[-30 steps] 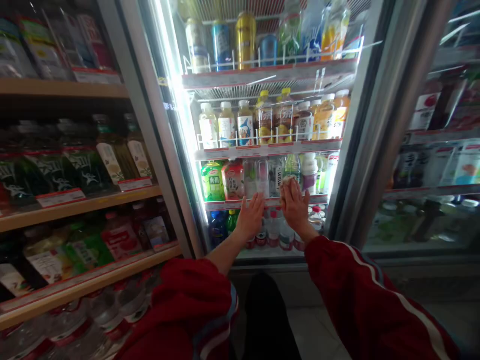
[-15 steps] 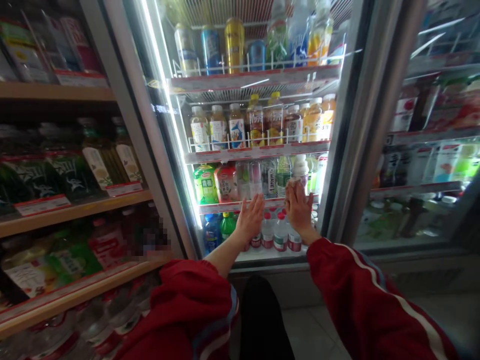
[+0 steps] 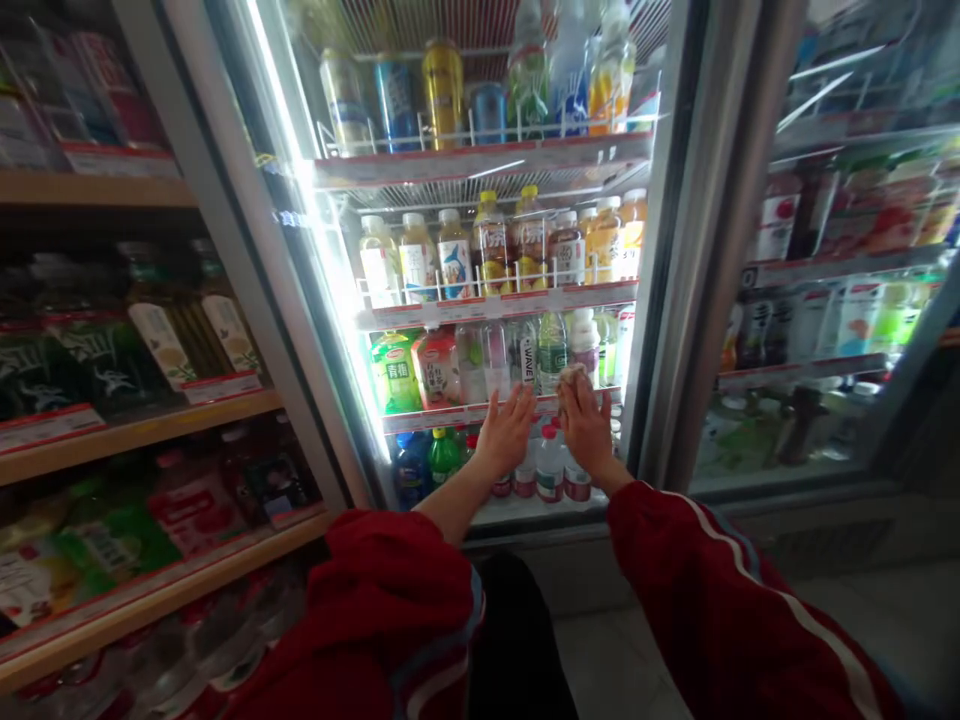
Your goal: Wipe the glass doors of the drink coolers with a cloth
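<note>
My left hand [image 3: 507, 432] lies against the glass door [image 3: 480, 510] of a lit drinks fridge, fingers stretched out and pointing up. To its right, my right hand [image 3: 586, 425] presses a pale crumpled cloth [image 3: 573, 374] on the same glass; most of the cloth is hidden under the fingers. Behind the glass, the hands overlap the lower shelf edge. A green-labelled bottle [image 3: 553, 342] and a white-capped bottle [image 3: 584, 340] stand just above my right hand. Small red-capped bottles [image 3: 550, 470] show below and between my hands.
Wooden shelves [image 3: 135, 425] with bottled drinks stand close on the left. A metal door frame [image 3: 675, 300] runs up on the right, with another glass-fronted fridge [image 3: 817, 420] beyond it. My knee [image 3: 517, 630] is below, over the tiled floor [image 3: 607, 650].
The view has turned slightly right, so the shelves sit further left. My left hand has slid right across the glass, nearer my right hand, which stays pressed there with the cloth.
</note>
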`<state>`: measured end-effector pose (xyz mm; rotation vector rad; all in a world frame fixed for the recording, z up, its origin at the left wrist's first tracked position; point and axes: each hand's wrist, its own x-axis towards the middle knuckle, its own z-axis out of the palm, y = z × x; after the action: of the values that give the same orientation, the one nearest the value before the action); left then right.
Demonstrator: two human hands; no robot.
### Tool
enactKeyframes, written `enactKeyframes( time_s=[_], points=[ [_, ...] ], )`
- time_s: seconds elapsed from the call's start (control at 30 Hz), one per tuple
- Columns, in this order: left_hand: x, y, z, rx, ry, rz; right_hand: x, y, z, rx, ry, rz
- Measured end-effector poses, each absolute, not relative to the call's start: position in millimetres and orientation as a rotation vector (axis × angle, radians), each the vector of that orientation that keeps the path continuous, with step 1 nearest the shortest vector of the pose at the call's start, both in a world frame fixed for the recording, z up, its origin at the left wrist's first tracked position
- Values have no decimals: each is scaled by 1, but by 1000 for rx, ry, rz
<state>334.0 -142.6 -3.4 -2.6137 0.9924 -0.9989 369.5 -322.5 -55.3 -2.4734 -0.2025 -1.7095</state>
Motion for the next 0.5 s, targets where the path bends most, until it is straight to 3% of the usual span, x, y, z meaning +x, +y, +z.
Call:
enactKeyframes(
  time_s=[0.5],
  points=[
    [336,-147,-7,-2589,978,-965,369,-360,-45,-2382,341,-1597]
  ],
)
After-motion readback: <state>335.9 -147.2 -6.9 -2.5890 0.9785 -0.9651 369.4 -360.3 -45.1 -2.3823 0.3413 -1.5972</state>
